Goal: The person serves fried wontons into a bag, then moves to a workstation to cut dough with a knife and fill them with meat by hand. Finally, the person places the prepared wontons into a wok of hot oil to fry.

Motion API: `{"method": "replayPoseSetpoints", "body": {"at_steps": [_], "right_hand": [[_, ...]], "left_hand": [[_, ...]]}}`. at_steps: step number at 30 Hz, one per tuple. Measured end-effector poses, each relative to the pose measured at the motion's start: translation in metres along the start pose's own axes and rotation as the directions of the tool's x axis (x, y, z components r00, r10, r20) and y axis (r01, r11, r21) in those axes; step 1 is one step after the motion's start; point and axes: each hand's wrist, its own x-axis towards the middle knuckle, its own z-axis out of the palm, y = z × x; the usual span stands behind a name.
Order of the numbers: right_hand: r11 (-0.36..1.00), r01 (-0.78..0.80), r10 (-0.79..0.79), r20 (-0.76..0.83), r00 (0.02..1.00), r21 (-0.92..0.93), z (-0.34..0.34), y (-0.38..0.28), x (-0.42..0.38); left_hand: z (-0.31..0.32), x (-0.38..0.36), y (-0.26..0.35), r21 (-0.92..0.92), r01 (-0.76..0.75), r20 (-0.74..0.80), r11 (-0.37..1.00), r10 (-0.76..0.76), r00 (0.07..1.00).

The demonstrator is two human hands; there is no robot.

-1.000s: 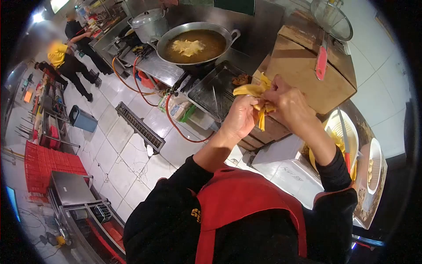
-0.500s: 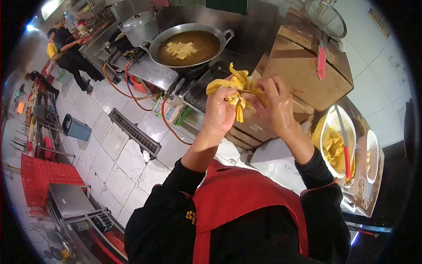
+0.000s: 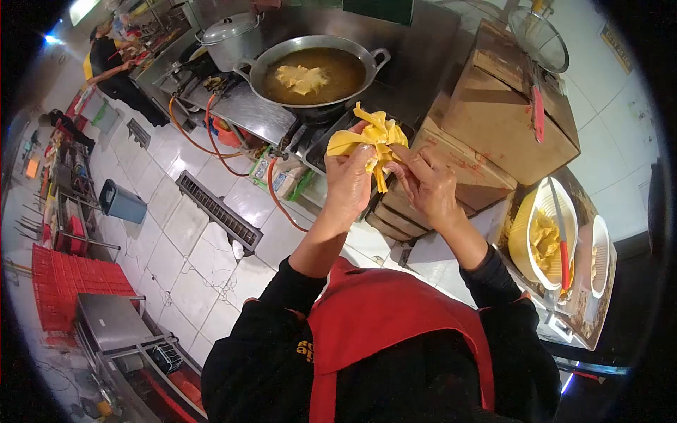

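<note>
A floppy yellow dough sheet (image 3: 383, 135), folded and ruffled with several flaps sticking out, is held up in front of me near the stove. My left hand (image 3: 347, 185) grips it from the left, thumb pressed on its near side. From the right, my right hand (image 3: 429, 189) has thumb and index finger closed at the sheet's edge, with the other fingers curled. Beyond my hands is a wide wok (image 3: 381, 60) of brown oil, in which a pale yellow piece (image 3: 302, 80) floats. Similar yellow pieces (image 3: 544, 240) lie in a ribbed tub (image 3: 518, 243) to my right.
Red-handled tongs (image 3: 564, 261) rest across the tub, beside a smaller white tub (image 3: 599, 264). Stacked cardboard boxes (image 3: 515, 106) stand right of the stove, with a strainer (image 3: 539, 39) above. A lidded pot (image 3: 233, 44) stands left of the wok. Another person (image 3: 116, 74) works far left.
My right hand has shifted a little left and down along the folded sheet, its fingers less raised. The view has tilted slightly, and the far person has turned toward the counter.
</note>
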Motion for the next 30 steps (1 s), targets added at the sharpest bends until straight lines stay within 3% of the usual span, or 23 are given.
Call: {"method": "replayPoseSetpoints", "body": {"at_steps": [2, 4, 5, 6, 7, 8, 12, 14, 15, 17, 18, 20, 21, 23, 24, 26, 30], "right_hand": [[0.999, -0.032, 0.032, 0.031, 0.999, 0.011, 0.012, 0.002, 0.0], [0.919, -0.105, 0.12, -0.017, 0.993, 0.379, 0.03, 0.008, 0.001], [0.919, -0.105, 0.121, -0.019, 0.992, 0.379, 0.034, 0.007, 0.001], [0.639, -0.435, 0.413, 0.194, 0.89, 0.635, 0.035, 0.003, 0.004], [0.198, -0.66, 0.561, 0.469, 0.682, 0.724, 0.035, -0.002, 0.009], [-0.005, -0.798, 0.585, 0.648, 0.487, 0.603, 0.026, -0.005, 0.017], [-0.035, -0.796, 0.545, 0.679, 0.492, 0.605, 0.048, 0.001, 0.021], [0.201, -0.692, 0.527, 0.519, 0.673, 0.693, 0.064, 0.007, 0.018], [0.197, -0.694, 0.53, 0.52, 0.67, 0.693, 0.065, 0.008, 0.02], [0.588, -0.712, 0.555, 0.449, 0.701, 0.384, 0.062, 0.01, 0.023], [0.584, -0.716, 0.559, 0.45, 0.697, 0.383, 0.058, 0.009, 0.027], [0.781, -0.618, 0.538, 0.405, 0.739, 0.088, 0.051, 0.008, 0.033], [0.779, -0.621, 0.54, 0.411, 0.735, 0.087, 0.052, 0.012, 0.032], [0.979, -0.204, 0.191, 0.253, 0.948, 0.028, 0.053, 0.022, 0.03], [0.978, -0.205, 0.19, 0.256, 0.948, 0.033, 0.052, 0.024, 0.029], [0.999, -0.049, 0.046, 0.127, 0.991, 0.019, 0.052, 0.03, 0.03], [0.97, -0.079, 0.05, 0.131, 0.99, 0.23, 0.067, 0.048, 0.025]], "left_hand": [[-0.006, 0.002, 0.005, 0.016, -0.017, -0.019, 1.0, 0.017, 1.0], [-0.01, 0.005, 0.014, 0.005, -0.036, 0.014, 0.999, 0.036, 0.999], [-0.012, 0.005, 0.017, 0.006, -0.035, 0.016, 0.999, 0.035, 0.999], [-0.013, 0.004, 0.021, 0.012, -0.037, 0.013, 0.999, 0.036, 0.999], [-0.015, 0.004, 0.024, 0.018, -0.038, 0.011, 0.999, 0.038, 0.999], [-0.019, 0.005, 0.025, 0.021, -0.036, 0.012, 0.999, 0.036, 0.999], [-0.035, 0.007, 0.029, 0.141, -0.016, 0.054, 0.99, 0.009, 0.999], [-0.04, 0.005, 0.03, 0.217, 0.017, 0.045, 0.976, -0.027, 0.999], [-0.042, 0.004, 0.03, 0.183, 0.057, 0.003, 0.982, -0.058, 0.998], [-0.045, 0.001, 0.031, 0.147, 0.103, -0.042, 0.984, -0.097, 0.994], [-0.047, 0.0, 0.034, 0.137, 0.117, -0.018, 0.984, -0.115, 0.993], [-0.048, 0.0, 0.035, 0.143, 0.139, 0.037, 0.98, -0.146, 0.989], [-0.048, -0.001, 0.032, 0.143, 0.143, 0.031, 0.979, -0.149, 0.988], [-0.046, -0.001, 0.025, 0.219, 0.175, -0.117, 0.96, -0.153, 0.981], [-0.046, -0.001, 0.023, 0.222, 0.176, -0.122, 0.959, -0.152, 0.981], [-0.044, 0.002, 0.021, 0.169, 0.204, -0.119, 0.964, -0.186, 0.975], [-0.038, 0.011, 0.018, 0.104, 0.219, -0.109, 0.97, -0.207, 0.972]]}}
